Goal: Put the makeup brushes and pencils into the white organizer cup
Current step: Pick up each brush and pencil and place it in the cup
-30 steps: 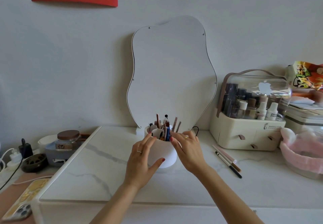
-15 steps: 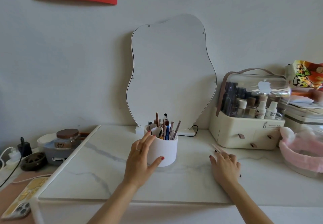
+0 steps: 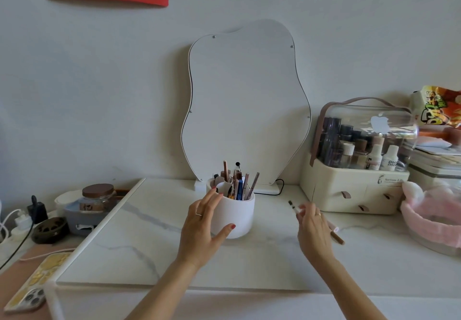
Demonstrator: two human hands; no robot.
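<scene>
Right now the person's left hand (image 3: 204,225) is cupped against the left side of the white cup (image 3: 237,216), thumb on its front wall, fingers at the rim, steadying it and not lifting it. The cup sits toward the back middle of the marble table (image 3: 154,252), just in front of the mirror (image 3: 245,100), already packed with upright brushes and pencils (image 3: 238,182). The right hand (image 3: 313,230) pinches one pencil (image 3: 293,207) in its fingertips, off the table, well right of the cup. Its long axis runs diagonally: dark tip up and toward the back left, roughly at the cup; the other end is hidden in the hand. A second pencil (image 3: 336,236) lies flat near the right hand, toward the drawer box (image 3: 354,190), partly covered, visible end pointing front right. Likely step: carry the held pencil over and drop it in. To do it well: turn the pencil near vertical before reaching the rim, aim for a gap on the right side of the bundle, keep the left hand bracing so the cup doesn't tip or slide. Main risk is snagging on the standing pencils.
</scene>
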